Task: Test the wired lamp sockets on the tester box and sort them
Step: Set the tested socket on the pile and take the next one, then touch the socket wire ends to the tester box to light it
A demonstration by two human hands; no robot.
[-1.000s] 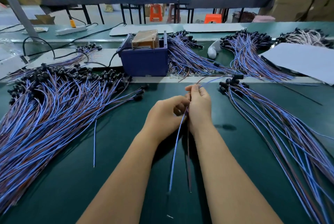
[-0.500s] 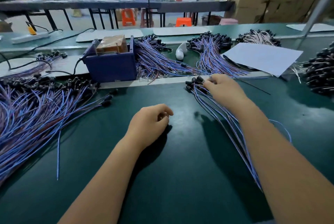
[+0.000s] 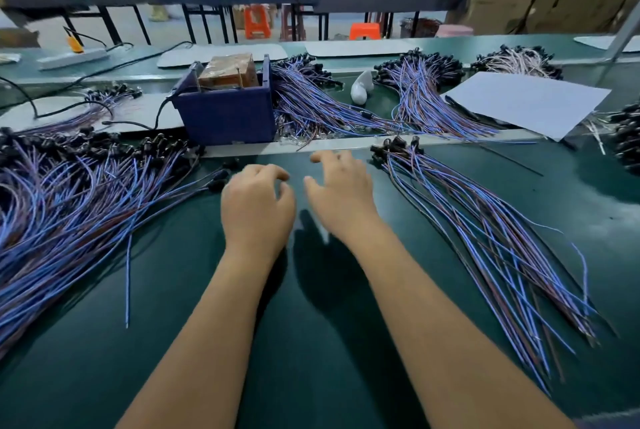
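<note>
A large pile of wired lamp sockets [image 3: 69,207], black heads with blue and brown leads, covers the green mat on the left. A smaller fanned pile of wired sockets [image 3: 485,238] lies on the right. The dark blue tester box [image 3: 225,113] with a brown block inside stands beyond the mat, left of centre. My left hand [image 3: 256,207] hovers mid-mat with loosely curled fingers, holding nothing, next to the nearest socket heads of the left pile. My right hand [image 3: 341,193] is beside it, fingers spread and relaxed, empty.
More socket bundles [image 3: 415,99] lie behind a pale strip [image 3: 346,144] at the mat's far edge. A white sheet [image 3: 526,103] sits at the back right, a white plastic piece [image 3: 362,87] near it. Black cables [image 3: 69,106] and a power strip [image 3: 72,58] lie at the back left.
One second ago both hands held a wired socket at centre. The right hand then laid it on the right pile and has come back left, empty; the left hand moved forward.
</note>
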